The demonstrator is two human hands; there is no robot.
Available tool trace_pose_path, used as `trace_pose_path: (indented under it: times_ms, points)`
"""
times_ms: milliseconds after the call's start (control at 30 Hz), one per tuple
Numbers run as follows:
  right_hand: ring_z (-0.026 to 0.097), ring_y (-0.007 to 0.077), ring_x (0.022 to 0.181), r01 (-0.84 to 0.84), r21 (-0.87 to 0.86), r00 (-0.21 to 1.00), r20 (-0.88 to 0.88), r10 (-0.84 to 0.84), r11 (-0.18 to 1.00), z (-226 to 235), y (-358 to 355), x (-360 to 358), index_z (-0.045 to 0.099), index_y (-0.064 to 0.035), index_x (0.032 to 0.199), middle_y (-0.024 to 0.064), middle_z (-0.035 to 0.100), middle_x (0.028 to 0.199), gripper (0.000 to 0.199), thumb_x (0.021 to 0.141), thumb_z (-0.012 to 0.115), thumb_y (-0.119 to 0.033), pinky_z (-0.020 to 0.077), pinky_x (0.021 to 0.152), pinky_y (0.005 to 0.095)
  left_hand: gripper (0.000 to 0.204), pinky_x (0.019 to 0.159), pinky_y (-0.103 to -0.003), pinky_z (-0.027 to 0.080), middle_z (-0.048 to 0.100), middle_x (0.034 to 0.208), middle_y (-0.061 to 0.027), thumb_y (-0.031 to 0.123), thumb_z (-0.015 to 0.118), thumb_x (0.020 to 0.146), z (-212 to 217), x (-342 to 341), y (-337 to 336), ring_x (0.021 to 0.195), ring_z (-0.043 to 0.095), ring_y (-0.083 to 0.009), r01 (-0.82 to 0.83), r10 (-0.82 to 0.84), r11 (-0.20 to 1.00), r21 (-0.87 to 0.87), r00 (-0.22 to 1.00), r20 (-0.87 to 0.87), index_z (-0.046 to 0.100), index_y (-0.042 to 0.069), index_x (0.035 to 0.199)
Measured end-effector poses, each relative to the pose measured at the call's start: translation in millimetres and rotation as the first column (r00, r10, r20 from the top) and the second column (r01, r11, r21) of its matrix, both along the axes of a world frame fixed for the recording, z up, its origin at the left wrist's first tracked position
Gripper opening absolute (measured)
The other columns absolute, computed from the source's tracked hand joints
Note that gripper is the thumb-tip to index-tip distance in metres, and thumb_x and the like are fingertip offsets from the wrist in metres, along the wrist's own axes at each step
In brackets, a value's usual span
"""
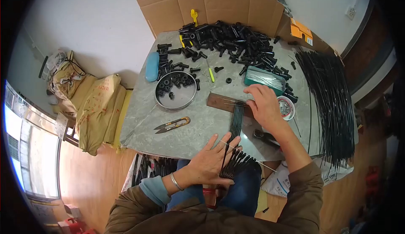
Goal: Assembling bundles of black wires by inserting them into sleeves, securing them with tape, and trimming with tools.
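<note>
A row of thin black rods [237,122] lies side by side across the front of the grey table, pointing away from me. My left hand [209,162] is closed round them at the table edge, fingers across the top and thumb lower down. Below it, their dark near ends fan out above my lap. At the far end, the slender tips rest on a flat brown wooden block [220,102]. My right hand [266,109] is beside these tips, its index finger bent and apart from the thumb. The thumb is close to the tips; whether it touches them is unclear.
Black tubular parts [228,40] are heaped at the back before a cardboard screen [228,4]. A round metal tin [175,104], thread snips [173,125], a green box [265,80] and a small white bowl [287,107] stand around. Long black rods [331,103] lie right.
</note>
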State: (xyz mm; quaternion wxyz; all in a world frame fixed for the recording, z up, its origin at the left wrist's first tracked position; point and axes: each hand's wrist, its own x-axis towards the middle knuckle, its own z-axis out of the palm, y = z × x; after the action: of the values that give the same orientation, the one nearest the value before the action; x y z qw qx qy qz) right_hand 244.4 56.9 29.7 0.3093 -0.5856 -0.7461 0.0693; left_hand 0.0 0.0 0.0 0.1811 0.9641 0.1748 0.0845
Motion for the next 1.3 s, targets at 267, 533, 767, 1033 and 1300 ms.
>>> trace_pose_path:
  times_ms: [267, 533, 767, 1033, 1300]
  points:
    - [0.040, 0.0293, 0.126, -0.341, 0.141, 0.814, 0.539, 0.217, 0.929, -14, -48, -35, 0.060, -0.0133, 0.109, 0.0043, 0.051, 0.127, 0.036, 0.073, 0.063, -0.017, 0.0320, 0.100, 0.0555, 0.059, 0.111, -0.056, 0.003, 0.029, 0.150, -0.0090, 0.053, 0.061, 0.081, -3, -11, 0, 0.143, 0.007, -0.0377, 0.088, -0.091, 0.995, 0.042, 0.994, 0.057, 0.055, 0.017, 0.127]
    - [0.058, 0.0193, 0.093, -0.763, -0.192, 0.515, -0.758, 0.400, 0.618, 46, -103, -98, 0.056, -0.0046, 0.104, 0.0074, 0.061, 0.095, 0.030, 0.099, 0.044, -0.031, 0.0448, 0.083, 0.0323, 0.022, 0.113, -0.049, 0.014, 0.047, 0.137, -0.0189, 0.016, 0.051, 0.081, 170, -48, -2, 0.142, 0.020, -0.0344, -0.172, 0.185, 0.980, -0.102, 0.588, 0.787, 0.068, 0.002, 0.083]
    - [0.057, 0.0094, 0.073, -0.890, -0.293, 0.295, -0.954, -0.049, 0.348, 10, -138, -110, 0.053, 0.0008, 0.109, 0.0036, 0.060, 0.086, 0.029, 0.099, 0.045, -0.025, 0.0489, 0.071, 0.0247, 0.037, 0.100, -0.038, 0.037, 0.064, 0.111, -0.0135, 0.029, 0.053, 0.092, 107, -82, -5, 0.121, 0.050, -0.0268, -0.418, 0.610, 0.786, -0.455, 0.407, 0.680, 0.067, -0.004, 0.085]
    - [0.054, 0.0092, 0.057, -0.657, -0.754, 0.752, -0.657, 0.062, -0.015, -23, -129, -78, 0.057, 0.0004, 0.096, 0.0024, 0.058, 0.072, 0.013, 0.090, 0.053, -0.010, 0.0481, 0.050, 0.0250, 0.021, 0.059, -0.026, 0.049, 0.068, 0.079, -0.0102, 0.017, 0.055, 0.091, 47, -107, -102, 0.063, 0.062, -0.0172, -0.243, 0.390, 0.707, -0.664, 0.918, 0.078, 0.066, 0.000, 0.094]
    - [0.063, 0.0188, 0.063, -0.409, -0.897, 0.730, -0.433, 0.528, -0.170, -31, -149, -114, 0.061, 0.0033, 0.094, 0.0104, 0.065, 0.079, 0.017, 0.084, 0.058, -0.010, 0.0513, 0.053, 0.0327, 0.033, 0.062, -0.026, 0.053, 0.066, 0.085, -0.0115, 0.023, 0.051, 0.097, -27, -67, -114, 0.067, 0.064, -0.0171, -0.313, -0.042, -0.220, -0.924, 0.949, -0.311, 0.056, -0.006, 0.112]
